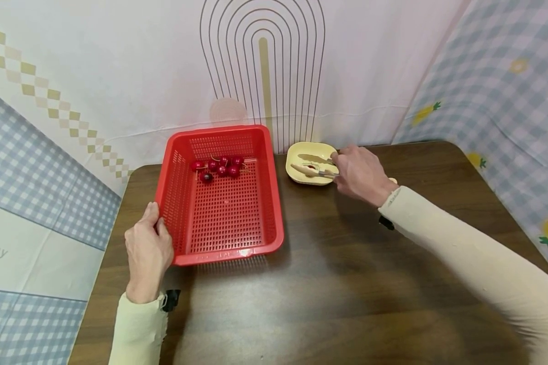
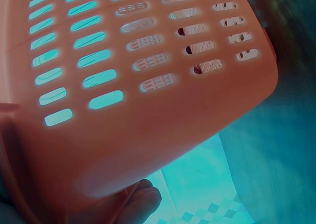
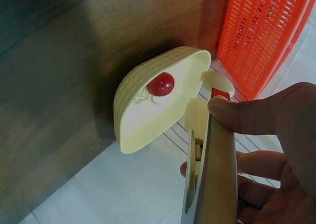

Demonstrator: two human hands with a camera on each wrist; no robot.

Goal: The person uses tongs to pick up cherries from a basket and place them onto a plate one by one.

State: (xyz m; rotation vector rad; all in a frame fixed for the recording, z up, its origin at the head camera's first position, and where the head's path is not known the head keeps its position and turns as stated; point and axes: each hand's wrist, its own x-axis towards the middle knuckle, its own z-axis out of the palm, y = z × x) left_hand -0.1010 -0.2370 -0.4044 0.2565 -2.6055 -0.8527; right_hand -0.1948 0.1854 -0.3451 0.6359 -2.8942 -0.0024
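My left hand [image 1: 148, 248] grips the left rim of a red perforated plastic basket [image 1: 274, 213], near its front corner. Several dark red cherries [image 1: 222, 171] with stems lie in the basket's far part. In the left wrist view, the fingers [image 2: 142, 205] show under the basket wall [image 2: 163, 110]. My right hand [image 1: 363, 175] holds a pair of tongs [image 3: 221, 169], with metal arms and cream tips. The tips stand apart over a small yellow dish [image 3: 143, 140] and grip nothing. One cherry [image 3: 161, 84] lies in that dish.
Basket and dish stand side by side near the back edge of a dark wooden table [image 1: 329, 294]. Behind them hangs a white patterned cloth [image 1: 155, 66]. Checked cloth [image 1: 498, 101] borders the right side.
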